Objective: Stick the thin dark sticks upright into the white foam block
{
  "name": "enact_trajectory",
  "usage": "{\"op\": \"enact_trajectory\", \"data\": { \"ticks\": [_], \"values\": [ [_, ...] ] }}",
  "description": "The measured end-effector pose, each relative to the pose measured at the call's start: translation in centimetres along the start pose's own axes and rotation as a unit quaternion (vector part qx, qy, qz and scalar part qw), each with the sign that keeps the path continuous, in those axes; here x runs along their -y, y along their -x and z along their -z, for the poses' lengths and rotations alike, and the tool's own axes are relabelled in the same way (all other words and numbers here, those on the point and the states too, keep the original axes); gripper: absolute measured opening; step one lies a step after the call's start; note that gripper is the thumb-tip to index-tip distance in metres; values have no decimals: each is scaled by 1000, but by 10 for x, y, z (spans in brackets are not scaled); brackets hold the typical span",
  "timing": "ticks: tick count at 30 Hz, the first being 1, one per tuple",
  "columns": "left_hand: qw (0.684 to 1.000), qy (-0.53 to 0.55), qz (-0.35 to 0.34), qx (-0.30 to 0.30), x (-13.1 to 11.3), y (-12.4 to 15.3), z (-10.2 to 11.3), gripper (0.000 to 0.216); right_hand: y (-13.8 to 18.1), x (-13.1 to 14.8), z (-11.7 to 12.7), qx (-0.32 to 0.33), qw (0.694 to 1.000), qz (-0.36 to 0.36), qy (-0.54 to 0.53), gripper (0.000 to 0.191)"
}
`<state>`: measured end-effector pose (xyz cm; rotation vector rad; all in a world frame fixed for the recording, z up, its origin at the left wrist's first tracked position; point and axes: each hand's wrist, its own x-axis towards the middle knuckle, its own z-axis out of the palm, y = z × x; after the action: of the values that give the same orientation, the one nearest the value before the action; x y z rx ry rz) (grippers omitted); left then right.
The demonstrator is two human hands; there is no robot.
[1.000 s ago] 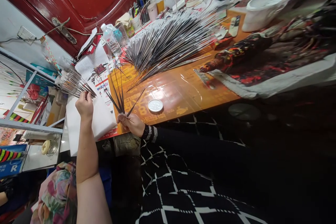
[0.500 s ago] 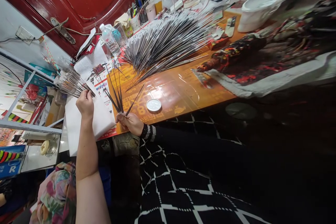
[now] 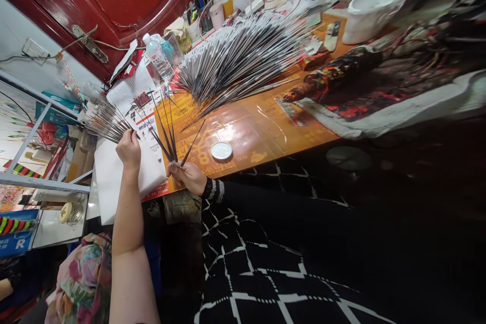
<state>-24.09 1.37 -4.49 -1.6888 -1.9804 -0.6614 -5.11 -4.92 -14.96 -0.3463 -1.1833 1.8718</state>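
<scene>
The work looks partway along, as best I can judge. The person's left hand has its fingers curled tight by the thick ends of a bunch of thin, dark, pointed sticks. These spread out toward ten o'clock from the hand. I cannot tell how many of them the fingers really hold. Right under this hand, at six o'clock, is a smooth white block.

The right hand has its fingers pinched on the thick ends of a small fan of long, dark, thin-tipped sticks. Most point to eleven o'clock, and one leans to one o'clock. So both hands are busy, and the small fan has not been put down yet.

At one o'clock from the right hand, a very big heap of grey and black sticks with pale ends lies on the shiny orange surface. No hand touches it. If the heap is waiting its turn, lots is left; if it is finished, lots is done. I cannot tell which. A small round white lid sits near the right hand, at two o'clock.
</scene>
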Motion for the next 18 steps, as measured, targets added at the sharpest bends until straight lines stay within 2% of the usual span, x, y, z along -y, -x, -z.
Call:
{"op": "enact_trajectory", "data": {
  "ticks": [4,10,18],
  "values": [
    [1000,-16,13,1,-2,-6,9,19,-1,1,0,3,1000,-4,-5,67],
    [999,-22,14,-29,1,-10,22,21,-3,1,0,5,1000,3,-12,67],
    [1000,-7,17,0,11,2,2,21,-1,0,0,9,1000,-3,-14,65]
  ]
}}
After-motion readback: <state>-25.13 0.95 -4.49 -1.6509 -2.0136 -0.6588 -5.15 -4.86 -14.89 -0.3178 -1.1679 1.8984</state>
